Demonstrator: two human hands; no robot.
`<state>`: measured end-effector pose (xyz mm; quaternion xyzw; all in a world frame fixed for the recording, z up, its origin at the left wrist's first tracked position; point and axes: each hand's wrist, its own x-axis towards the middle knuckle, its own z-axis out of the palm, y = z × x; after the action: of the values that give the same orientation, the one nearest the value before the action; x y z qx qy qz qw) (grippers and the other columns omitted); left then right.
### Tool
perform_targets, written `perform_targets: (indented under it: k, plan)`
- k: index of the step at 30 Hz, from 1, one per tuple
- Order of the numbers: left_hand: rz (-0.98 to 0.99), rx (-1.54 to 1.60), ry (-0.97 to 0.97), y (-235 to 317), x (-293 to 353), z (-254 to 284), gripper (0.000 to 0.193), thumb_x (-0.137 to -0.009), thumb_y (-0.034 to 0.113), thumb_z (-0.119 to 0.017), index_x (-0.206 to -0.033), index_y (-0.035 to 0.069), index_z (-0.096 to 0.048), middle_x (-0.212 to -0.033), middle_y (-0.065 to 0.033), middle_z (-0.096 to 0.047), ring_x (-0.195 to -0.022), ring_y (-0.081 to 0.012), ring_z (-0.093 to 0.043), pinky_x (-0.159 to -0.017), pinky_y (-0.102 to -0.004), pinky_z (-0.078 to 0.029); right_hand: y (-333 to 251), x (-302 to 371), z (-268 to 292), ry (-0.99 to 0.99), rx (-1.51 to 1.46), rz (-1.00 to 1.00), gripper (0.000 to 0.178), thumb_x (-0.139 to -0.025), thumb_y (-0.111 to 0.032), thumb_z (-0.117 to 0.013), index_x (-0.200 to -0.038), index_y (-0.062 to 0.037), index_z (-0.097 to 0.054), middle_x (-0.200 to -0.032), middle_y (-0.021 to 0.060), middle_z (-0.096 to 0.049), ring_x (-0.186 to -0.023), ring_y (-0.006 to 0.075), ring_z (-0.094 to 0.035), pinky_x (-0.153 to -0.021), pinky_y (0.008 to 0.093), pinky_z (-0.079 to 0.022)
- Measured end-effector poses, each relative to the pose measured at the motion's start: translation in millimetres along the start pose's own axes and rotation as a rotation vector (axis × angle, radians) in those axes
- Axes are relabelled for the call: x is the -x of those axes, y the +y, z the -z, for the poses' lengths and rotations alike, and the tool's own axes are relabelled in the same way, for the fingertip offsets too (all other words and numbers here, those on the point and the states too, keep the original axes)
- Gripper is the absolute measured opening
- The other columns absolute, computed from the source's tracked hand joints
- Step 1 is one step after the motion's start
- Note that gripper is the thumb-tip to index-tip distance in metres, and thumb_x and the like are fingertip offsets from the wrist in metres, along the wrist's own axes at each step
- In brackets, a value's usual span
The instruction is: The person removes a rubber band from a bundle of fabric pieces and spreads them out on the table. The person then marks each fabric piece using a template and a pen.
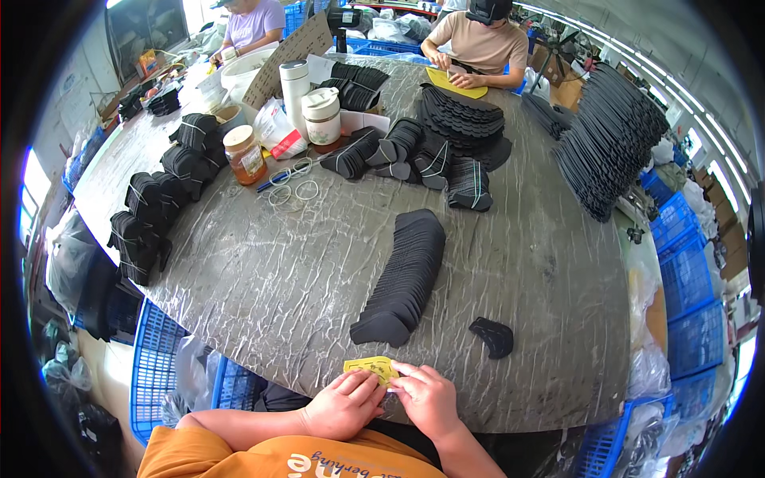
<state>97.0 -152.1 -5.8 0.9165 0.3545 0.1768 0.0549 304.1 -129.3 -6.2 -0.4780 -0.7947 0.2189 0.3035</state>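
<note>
Yellow template [370,366] at the counter's [542,279] near edge;
the right hand [428,401] pinches its right side, fingers against thumb; the left hand's [344,408] fingers lie together over it (their grip I cannot tell); a black stack [401,279] lies just beyond.

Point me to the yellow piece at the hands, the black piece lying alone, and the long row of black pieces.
Yellow piece [371,364]: head view, its uncovered upper part.
Lone black piece [496,338]: head view, middle of its body.
Row of black pieces [402,280]: head view, midway along it.
</note>
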Motion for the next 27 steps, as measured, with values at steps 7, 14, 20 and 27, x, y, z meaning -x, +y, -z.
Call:
perform_targets:
  k: [7,14,20,27]
  plan:
    - [-0.001,-0.051,-0.101,5.5,1.6,-1.2,0.057,-0.089,0.043,-0.063,-0.123,-0.003,-0.063,-0.123,-0.0219,-0.058,-0.118,-0.0353,-0.055,-0.104,-0.0454,-0.046,-4.2,0.7,-3.5,0.051,-0.080,-0.034,0.015,-0.073,-0.002,-0.076,-0.087,-0.0069,-0.073,-0.110,0.0107,-0.073,-0.089,0.0310,-0.070,-0.077,0.0394,-0.058]
    - [0.012,-0.003,-0.119,4.1,0.1,2.7,0.060,-0.089,0.044,-0.064,-0.125,-0.005,-0.060,-0.123,-0.0219,-0.056,-0.117,-0.0361,-0.053,-0.106,-0.0464,-0.044,-1.8,-3.6,19.7,0.199,-0.390,-0.191,0.015,-0.096,-0.006,-0.059,-0.105,0.0022,-0.068,-0.111,0.0175,-0.070,-0.082,0.0251,-0.068,-0.076,0.0319,-0.055]
    - [0.015,-0.002,-0.115,3.3,1.1,4.2,0.060,-0.089,0.042,-0.064,-0.125,-0.006,-0.059,-0.122,-0.0215,-0.056,-0.116,-0.0355,-0.054,-0.107,-0.0458,-0.043,-2.2,-5.0,26.1,0.156,-0.280,-0.166,0.021,-0.105,-0.010,-0.047,-0.093,0.0028,-0.059,-0.094,0.0133,-0.064,-0.081,0.0184,-0.065,-0.071,0.0290,-0.053]
    - [0.003,-0.031,-0.090,4.2,-1.9,4.3,0.058,-0.086,0.043,-0.066,-0.119,-0.004,-0.064,-0.121,-0.0192,-0.058,-0.117,-0.0338,-0.054,-0.105,-0.0453,-0.045,-22.8,-23.8,-5.4,0.032,-0.450,-0.173,0.007,-0.093,-0.002,-0.064,-0.099,0.0002,-0.059,-0.089,0.0169,-0.068,-0.080,0.0317,-0.070,-0.071,0.0352,-0.057]
